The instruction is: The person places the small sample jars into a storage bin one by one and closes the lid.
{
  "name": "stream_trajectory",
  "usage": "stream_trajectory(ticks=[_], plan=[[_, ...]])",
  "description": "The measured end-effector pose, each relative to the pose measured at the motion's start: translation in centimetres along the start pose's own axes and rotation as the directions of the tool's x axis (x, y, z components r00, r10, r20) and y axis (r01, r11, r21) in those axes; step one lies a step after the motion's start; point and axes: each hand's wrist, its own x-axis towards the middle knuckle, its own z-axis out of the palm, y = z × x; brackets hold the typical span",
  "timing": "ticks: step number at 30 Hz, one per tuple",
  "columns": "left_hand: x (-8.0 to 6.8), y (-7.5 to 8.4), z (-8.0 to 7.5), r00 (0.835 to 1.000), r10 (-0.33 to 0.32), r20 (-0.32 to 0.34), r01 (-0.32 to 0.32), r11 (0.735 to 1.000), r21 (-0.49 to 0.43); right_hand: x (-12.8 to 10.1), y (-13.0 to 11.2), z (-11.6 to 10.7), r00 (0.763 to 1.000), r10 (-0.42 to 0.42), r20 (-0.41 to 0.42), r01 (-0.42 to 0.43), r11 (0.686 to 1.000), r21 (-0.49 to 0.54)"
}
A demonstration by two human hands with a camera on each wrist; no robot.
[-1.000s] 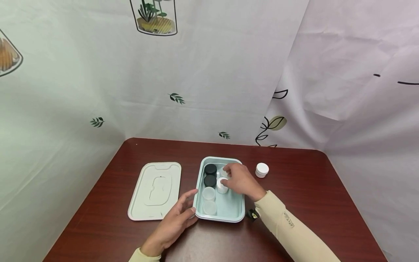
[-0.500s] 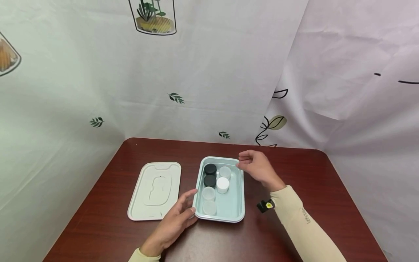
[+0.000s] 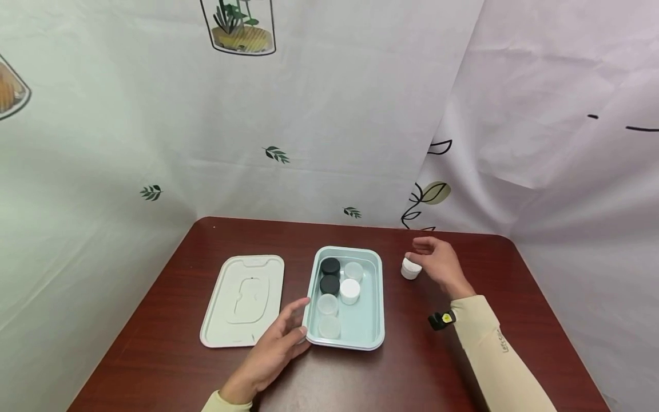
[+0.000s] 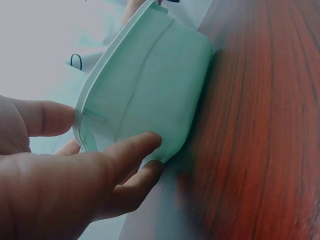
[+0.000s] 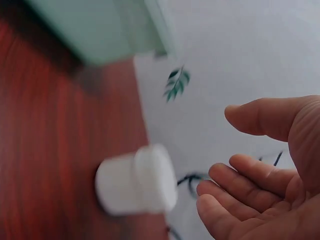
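My left hand [image 3: 275, 346] rests its thumb and fingertips against the near left corner of a pale blue-green plastic tray [image 3: 373, 329]. In the left wrist view, the fingers [image 4: 142, 142] lie along the tray's outer wall. Inside the tray are two black-lidded jars [image 3: 330, 274], several translucent-lidded ones [image 3: 328, 304] and a white jar [image 3: 350, 291]. To the right of the tray my right hand [image 3: 437, 263] hovers at another white jar [image 3: 410, 270], its thumb overlapping the lid. The right wrist view has this jar [image 5: 135, 182] apart from the spread thumb and fingers.
A flat off-white lid [image 3: 247, 300] lies left of the tray on the dark red-brown table [image 3: 170, 366]. Behind the table hangs a white printed cloth [image 3: 319, 114].
My right hand has moved from over the white jar inside the tray, out past the rim, to the white jar on the right. My left hand stays at the tray's corner.
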Motion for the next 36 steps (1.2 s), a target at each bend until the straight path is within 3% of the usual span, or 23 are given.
stream_trajectory(ticks=[12, 20, 36], plan=[[-0.1, 0.0, 0.0, 1.000, -0.011, 0.008, 0.011, 1.000, -0.025, 0.3, 3.2, 0.6, 0.998, 0.060, 0.001, -0.060, 0.998, -0.015], [0.0, 0.0, 0.0, 1.000, -0.006, 0.006, 0.006, 1.000, -0.022, 0.0, 4.5, 1.8, 0.996, 0.089, -0.019, -0.088, 0.994, 0.058], [0.1, -0.2, 0.0, 1.000, -0.010, -0.001, 0.010, 1.000, -0.025, -0.5, 3.4, 1.5, 0.997, 0.071, -0.011, -0.069, 0.992, 0.105]])
